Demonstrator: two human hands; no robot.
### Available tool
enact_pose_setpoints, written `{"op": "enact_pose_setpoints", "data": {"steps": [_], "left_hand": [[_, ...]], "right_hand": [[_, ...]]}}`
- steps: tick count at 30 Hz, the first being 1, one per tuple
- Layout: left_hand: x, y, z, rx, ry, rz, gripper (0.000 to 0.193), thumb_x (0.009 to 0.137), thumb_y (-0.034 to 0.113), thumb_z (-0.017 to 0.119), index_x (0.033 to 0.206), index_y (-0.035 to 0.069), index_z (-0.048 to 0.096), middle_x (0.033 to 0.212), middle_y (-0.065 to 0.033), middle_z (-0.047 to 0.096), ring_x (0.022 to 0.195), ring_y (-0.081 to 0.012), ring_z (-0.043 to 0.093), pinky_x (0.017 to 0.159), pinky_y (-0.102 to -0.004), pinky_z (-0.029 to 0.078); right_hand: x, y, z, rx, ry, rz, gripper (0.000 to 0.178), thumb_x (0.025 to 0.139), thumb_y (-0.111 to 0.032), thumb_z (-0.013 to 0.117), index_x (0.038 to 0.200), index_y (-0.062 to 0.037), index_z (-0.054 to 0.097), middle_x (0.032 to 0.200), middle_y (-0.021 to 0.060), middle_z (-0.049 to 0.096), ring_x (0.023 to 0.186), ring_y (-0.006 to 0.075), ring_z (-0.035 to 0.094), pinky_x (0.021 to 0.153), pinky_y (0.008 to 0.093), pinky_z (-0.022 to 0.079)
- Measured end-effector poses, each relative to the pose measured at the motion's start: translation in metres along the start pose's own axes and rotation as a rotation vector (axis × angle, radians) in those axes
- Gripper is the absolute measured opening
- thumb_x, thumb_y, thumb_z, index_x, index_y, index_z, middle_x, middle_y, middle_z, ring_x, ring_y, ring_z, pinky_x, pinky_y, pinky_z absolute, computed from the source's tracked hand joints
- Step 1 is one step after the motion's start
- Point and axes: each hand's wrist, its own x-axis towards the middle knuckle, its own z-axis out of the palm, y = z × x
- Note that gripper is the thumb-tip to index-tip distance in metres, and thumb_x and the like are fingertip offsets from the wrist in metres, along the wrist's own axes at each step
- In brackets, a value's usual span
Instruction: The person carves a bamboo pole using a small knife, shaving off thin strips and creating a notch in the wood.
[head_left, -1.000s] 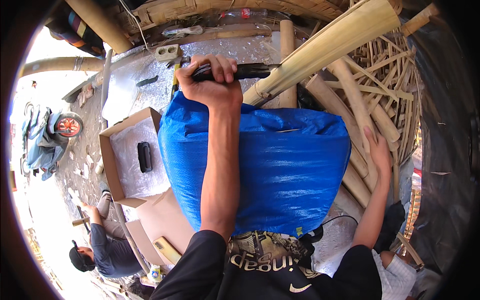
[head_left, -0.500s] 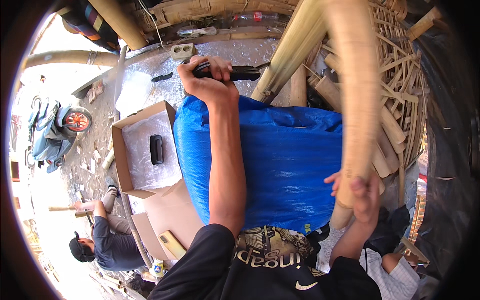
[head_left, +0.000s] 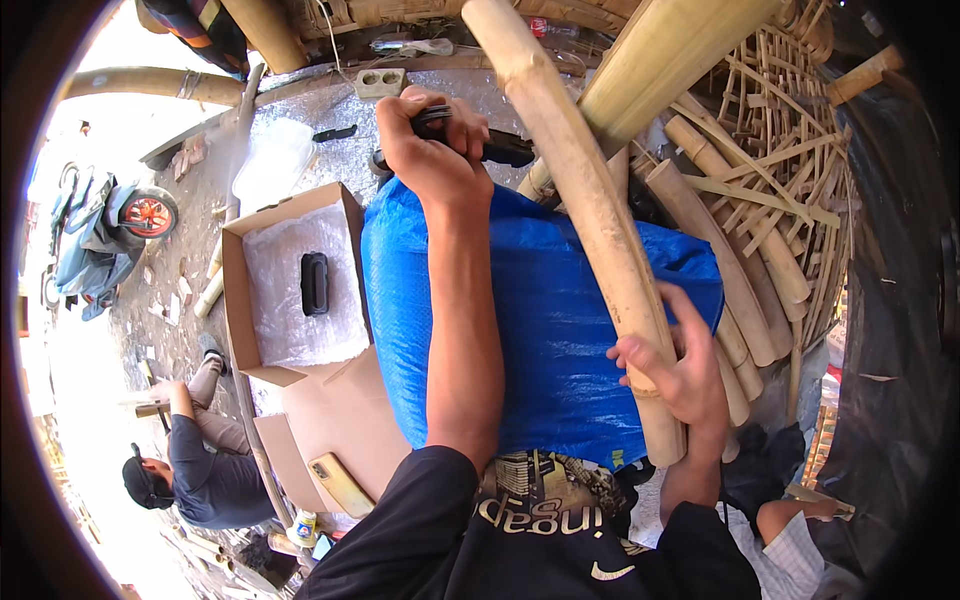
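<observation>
While the right hand (head_left: pixel 680 375) wraps its grip round the lower end of a bamboo pole (head_left: pixel 580 215) standing tilted over the blue tarp (head_left: pixel 560 320), the left hand (head_left: pixel 430 150) is closed on a black tool handle (head_left: pixel 490 145) near the pole's upper part. The step looks like positioning the pole for cutting; next, it likely needs steadying against the bamboo stack (head_left: pixel 730 270).

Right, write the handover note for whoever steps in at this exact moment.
Left hand: closed on a black-handled tool, held past the far edge of the blue tarp.
Right hand: grip closed around the lower end of a bamboo pole that slants up over the tarp.
More bamboo poles lie stacked to the right.
Done: pole in hand.
Left: tool and pole are not yet touching.
</observation>
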Motion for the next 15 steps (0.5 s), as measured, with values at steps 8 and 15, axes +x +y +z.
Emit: {"op": "enact_pose_setpoints", "data": {"steps": [8,15], "left_hand": [[-0.008,-0.007,0.012,0.049,0.018,-0.014,0.03,0.089,0.031,0.045,0.066,0.012,0.043,0.046,-0.0022,0.032,0.04,-0.0159,0.032,0.05,-0.0342,0.037],[-0.007,-0.001,0.011,0.105,-0.021,0.008,0.029,0.089,0.029,0.044,0.066,0.012,0.043,0.046,-0.0021,0.032,0.039,-0.0155,0.031,0.05,-0.0343,0.036]], "right_hand": [[0.027,0.007,0.016,-0.156,0.086,-0.218,0.077,0.092,-0.02,0.069,0.157,-0.0035,0.032,0.132,0.0188,0.061,0.091,0.0155,0.066,0.079,0.0301,0.056],[0.005,-0.023,0.029,-0.052,0.173,-0.28,0.078,0.091,-0.018,0.06,0.16,-0.0054,0.025,0.113,0.0146,0.066,0.076,0.0158,0.066,0.059,0.0264,0.056]]}}
